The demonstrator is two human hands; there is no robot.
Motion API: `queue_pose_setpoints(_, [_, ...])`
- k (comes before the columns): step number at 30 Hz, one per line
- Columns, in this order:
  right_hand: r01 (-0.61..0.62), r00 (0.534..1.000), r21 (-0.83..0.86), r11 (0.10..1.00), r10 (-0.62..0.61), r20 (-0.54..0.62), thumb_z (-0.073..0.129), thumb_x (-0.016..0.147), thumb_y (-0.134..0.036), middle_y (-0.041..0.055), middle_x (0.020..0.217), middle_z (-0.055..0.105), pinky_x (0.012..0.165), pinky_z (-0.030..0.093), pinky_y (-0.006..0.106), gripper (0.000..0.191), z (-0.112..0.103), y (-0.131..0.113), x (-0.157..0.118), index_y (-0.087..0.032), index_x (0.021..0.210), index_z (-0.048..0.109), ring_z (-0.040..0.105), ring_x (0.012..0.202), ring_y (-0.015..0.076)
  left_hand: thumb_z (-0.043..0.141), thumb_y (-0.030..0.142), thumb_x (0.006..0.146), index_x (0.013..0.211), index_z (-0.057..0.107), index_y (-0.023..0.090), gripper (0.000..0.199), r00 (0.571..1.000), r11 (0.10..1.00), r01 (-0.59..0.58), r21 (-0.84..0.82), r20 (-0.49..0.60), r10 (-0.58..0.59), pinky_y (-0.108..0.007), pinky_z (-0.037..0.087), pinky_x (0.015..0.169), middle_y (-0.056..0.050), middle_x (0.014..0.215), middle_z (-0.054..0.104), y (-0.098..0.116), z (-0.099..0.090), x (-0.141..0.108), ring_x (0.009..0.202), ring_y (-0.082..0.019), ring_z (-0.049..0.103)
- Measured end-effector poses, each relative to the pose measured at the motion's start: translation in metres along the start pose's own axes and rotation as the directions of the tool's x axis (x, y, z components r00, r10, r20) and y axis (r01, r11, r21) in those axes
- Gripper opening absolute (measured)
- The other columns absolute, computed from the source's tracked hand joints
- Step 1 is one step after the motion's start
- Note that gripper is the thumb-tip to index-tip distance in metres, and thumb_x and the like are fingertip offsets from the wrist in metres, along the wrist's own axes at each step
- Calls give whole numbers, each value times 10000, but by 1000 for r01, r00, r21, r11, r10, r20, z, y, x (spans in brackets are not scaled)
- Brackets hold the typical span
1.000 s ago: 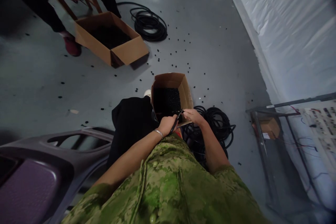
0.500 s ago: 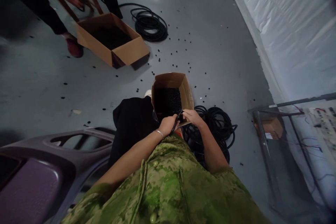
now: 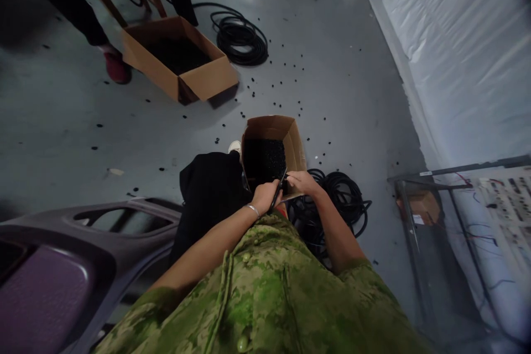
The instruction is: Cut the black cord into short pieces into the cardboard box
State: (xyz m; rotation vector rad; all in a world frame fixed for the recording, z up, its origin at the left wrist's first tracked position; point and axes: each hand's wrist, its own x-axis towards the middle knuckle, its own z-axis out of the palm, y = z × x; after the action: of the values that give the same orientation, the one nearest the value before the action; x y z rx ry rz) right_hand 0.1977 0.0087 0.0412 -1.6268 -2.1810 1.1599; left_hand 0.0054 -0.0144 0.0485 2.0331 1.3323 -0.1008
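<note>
Above your lap, a slim dark item [image 3: 277,192] slants up over the near edge of a cardboard carton [image 3: 297,146]; whether it is a blade or a length of hose cannot be told. It looks light and fairly stiff, safest held along its lower shaft, clear of the narrow tip. The black pieces [image 3: 269,155] inside the carton are probably light and loose, best scooped or pinched. Beside the carton, to your right, a coil of black hose [image 3: 343,183] looks rubbery and springy, the whole bundle heavier than any single loop; a grip close to an end should steady it.

From the left again: your forearm reaches inward, a bracelet [image 3: 252,209] at the wrist, and your left hand [image 3: 264,197] has its fingers wrapped around the slim item. Your right hand [image 3: 304,182] comes in opposite, fingertips gathered beside the tip; what they pinch, if anything, is too small to tell.
</note>
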Motion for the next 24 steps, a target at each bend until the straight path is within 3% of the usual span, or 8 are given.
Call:
queue_pose_setpoints(7, [-71,997,-154,985,70,-15,431,982,-294,-8,655,553,654,300,245,336,-6,-1,5,-195,674,524,485,662,143,433,330,970,1164,626,155,325,1000,1000,-1,-10,-23,1,-298,476,765,-145,1026,747,-1,4,6,924,-254,717])
queue_pose_setpoints(14, [-110,991,-119,987,100,-90,397,996,-288,4,688,591,682,328,244,332,1,1,5,-194,740,585,514,690,154,438,343,973,1153,627,151,324,1000,1000,2,-29,-24,-2,-292,468,752,-146,1033,746,0,3,6,937,-259,718])
queue_pose_setpoints(20, [-45,993,-179,983,64,98,464,974,-290,-8,675,594,638,298,238,303,-6,-4,7,-188,725,604,506,666,143,494,345,946,1166,620,173,307,999,995,-14,-103,-42,10,-282,475,755,-124,1047,749,-5,8,6,953,-252,717])
queue_pose_setpoints(24, [-92,991,-285,954,116,69,455,996,-309,12,722,643,627,279,246,303,-8,-11,9,-189,793,646,532,695,154,478,321,954,1138,646,164,294,998,995,8,-104,-62,-14,-281,474,766,-129,1036,752,-5,9,7,958,-249,716])
